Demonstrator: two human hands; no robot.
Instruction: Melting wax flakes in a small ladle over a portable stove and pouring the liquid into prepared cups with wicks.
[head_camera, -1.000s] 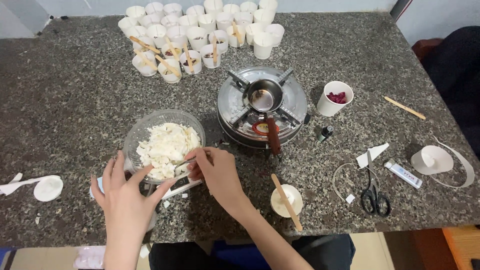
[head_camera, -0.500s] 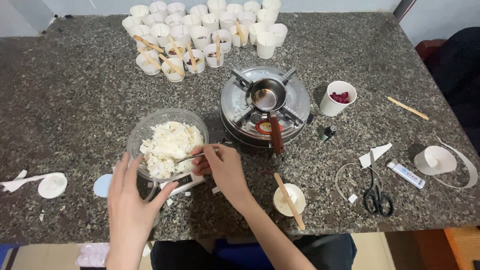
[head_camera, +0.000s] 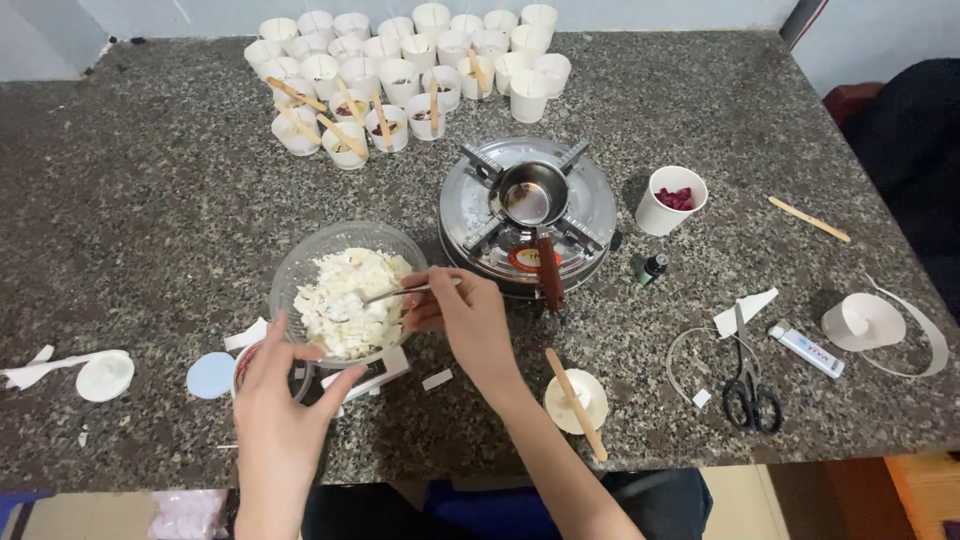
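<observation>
Since the earlier frame the glass bowl (head_camera: 350, 285) has slid a little toward the stove, and my right hand (head_camera: 468, 322) has lifted the spoon (head_camera: 395, 294) so its tip now sits higher in the white flakes (head_camera: 350, 300). I have the right hand pinching the spoon handle between thumb and fingers, while my left hand (head_camera: 285, 395) is spread, fingertips touching the near rim of the bowl to steady it. The bowl rests on a small scale (head_camera: 365, 370) near the front edge of the bench (head_camera: 150, 220), and that worries me: the scale is narrower than the bowl, so a hard dig with the spoon could tip the bowl off it or push both along the bench. Flakes are heaped up to the rim, and a few scraps already lie on the bench beside the scale, so a quick scoop would likely scatter more. Just beside my right wrist the stove (head_camera: 527, 215) carries a small pan (head_camera: 530, 193) whose brown handle (head_camera: 546, 272) points straight at me; a careless swing of my forearm could knock it. Near my right elbow a cup with a wooden stick (head_camera: 575, 400) across it could also be swept over.
</observation>
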